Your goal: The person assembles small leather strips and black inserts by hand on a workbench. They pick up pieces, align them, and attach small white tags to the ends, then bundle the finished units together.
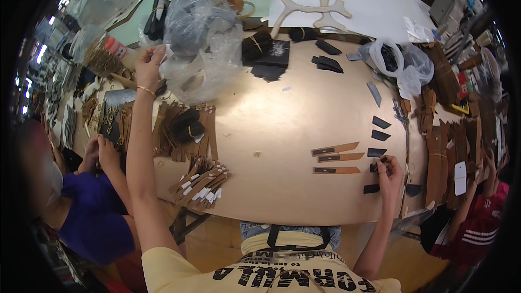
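Note:
My left hand (149, 65) is raised at the far left, fingers closed on a small white piece (169, 51) beside a crumpled clear plastic bag (198, 27). At the right of the table, my right hand (389, 173) pinches a small dark piece over a column of black slanted strips (380, 135); its fingers partly cover one of them. Left of that hand lie three brown leather straps (342, 158) with pointed ends, each bearing a dark patch at its left end. A fanned pile of brown straps with white tags (203, 184) rests near the front edge.
Brown strips and a black bundle (187, 123) lie at left. Black bundles (258, 45) and white paper with a branching cut-out (320, 8) are at the back. A plastic bag (399, 62) and brown leather panels (437, 152) stand right. People sit on both sides.

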Demonstrator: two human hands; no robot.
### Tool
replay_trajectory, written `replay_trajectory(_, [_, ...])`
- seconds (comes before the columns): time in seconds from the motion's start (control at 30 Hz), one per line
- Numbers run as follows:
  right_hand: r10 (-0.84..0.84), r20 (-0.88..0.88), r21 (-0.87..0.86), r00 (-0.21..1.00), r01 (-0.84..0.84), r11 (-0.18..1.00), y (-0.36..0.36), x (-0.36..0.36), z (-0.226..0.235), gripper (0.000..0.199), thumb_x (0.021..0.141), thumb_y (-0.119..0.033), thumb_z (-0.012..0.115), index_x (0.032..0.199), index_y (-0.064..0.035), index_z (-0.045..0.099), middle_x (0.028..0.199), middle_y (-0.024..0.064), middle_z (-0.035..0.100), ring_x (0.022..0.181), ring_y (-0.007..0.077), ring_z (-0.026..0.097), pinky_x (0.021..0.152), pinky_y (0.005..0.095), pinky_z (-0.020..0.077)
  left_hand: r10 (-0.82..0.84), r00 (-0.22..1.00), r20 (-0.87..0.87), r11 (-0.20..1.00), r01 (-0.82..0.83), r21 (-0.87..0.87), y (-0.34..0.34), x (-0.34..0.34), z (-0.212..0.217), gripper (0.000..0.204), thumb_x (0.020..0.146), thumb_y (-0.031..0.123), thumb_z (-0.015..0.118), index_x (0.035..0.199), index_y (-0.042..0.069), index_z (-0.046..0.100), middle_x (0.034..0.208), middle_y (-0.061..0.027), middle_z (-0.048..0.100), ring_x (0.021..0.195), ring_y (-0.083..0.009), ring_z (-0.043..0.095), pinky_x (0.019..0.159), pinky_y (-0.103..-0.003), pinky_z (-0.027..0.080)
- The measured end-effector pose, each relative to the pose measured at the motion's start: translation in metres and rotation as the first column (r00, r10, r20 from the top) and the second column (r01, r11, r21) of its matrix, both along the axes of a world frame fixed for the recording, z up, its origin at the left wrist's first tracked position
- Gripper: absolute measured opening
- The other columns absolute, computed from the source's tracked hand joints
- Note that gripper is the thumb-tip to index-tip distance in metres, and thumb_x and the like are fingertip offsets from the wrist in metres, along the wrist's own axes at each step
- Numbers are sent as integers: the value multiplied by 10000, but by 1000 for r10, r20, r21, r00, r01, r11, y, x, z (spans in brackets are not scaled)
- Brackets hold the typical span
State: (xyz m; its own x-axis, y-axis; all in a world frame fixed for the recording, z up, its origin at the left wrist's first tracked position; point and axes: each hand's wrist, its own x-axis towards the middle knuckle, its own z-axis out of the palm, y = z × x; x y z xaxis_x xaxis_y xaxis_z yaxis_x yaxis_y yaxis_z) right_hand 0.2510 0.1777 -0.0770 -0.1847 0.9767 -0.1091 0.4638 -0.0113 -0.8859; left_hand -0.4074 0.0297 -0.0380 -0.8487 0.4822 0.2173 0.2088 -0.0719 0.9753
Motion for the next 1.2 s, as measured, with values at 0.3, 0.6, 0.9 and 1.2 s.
replay_trajectory(0.3, [4,-53,6,999,-4,1000,0,-1,1,109,901,-29,625,1000,13,641,726,-38,536,644,24,472,573,177,385,-579,802,151,755,596,-271,130,204,4,265,882,216,753,1032,11,676,970,-52,678,887,-110,628,811,-241,506])
replay_trajectory(0.6, [-47,-102,-31,994,44,999,-3,-3,3,116,889,-37,648,993,12,659,705,-41,553,628,24,452,551,183,389,-642,751,-155,693,482,-537,216,312,-40,368,830,290,784,1077,22,735,940,-122,731,764,-142,689,664,-262,530])
replay_trajectory(0.9, [-46,-107,-86,993,37,996,0,2,9,126,888,-28,650,1001,28,655,719,-27,581,641,28,490,564,185,414,-610,514,-603,782,268,-563,184,319,-36,216,870,225,691,1022,75,722,1116,-120,647,996,-316,629,834,-415,496])
replay_trajectory(1.2, [-40,-201,-153,979,9,988,4,3,9,140,878,-28,653,1004,32,662,739,-4,622,650,44,543,582,191,445,-642,544,-539,728,215,-651,218,331,-49,259,839,261,739,1015,72,748,928,-130,674,781,-273,654,719,-369,517])
